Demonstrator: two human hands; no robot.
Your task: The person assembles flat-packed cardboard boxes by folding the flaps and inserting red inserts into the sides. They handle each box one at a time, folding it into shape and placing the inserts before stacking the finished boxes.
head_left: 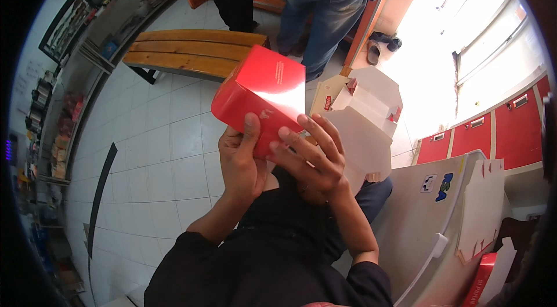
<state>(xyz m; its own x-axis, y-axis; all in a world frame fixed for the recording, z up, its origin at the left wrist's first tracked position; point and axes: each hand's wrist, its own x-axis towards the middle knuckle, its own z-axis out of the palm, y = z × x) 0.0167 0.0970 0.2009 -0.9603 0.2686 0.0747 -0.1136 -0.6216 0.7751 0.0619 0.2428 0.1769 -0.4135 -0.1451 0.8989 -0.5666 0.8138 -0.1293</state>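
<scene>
A glossy red cardboard box (pixel 255 89) is held up, tilted, in front of my body. My left hand (pixel 241 153) grips its lower left part, with the thumb pressed along the near face. At the box's lower right edge, my right hand (pixel 316 153) rests curved fingers against the cardboard, and its thumb is hidden. Light glares off one panel of the box. Just beyond my right hand are unfolded white carton blanks (pixel 368 133) with small red parts, lying close to my knee.
A wooden bench (pixel 185 52) stands ahead, near two standing people (pixel 322 8). To my right is a white fridge (pixel 420 202) with flat carton sheets (pixel 481 208) against it. Red cabinets (pixel 470 139) line the right wall; loaded shelves (pixel 64 133) run along the left.
</scene>
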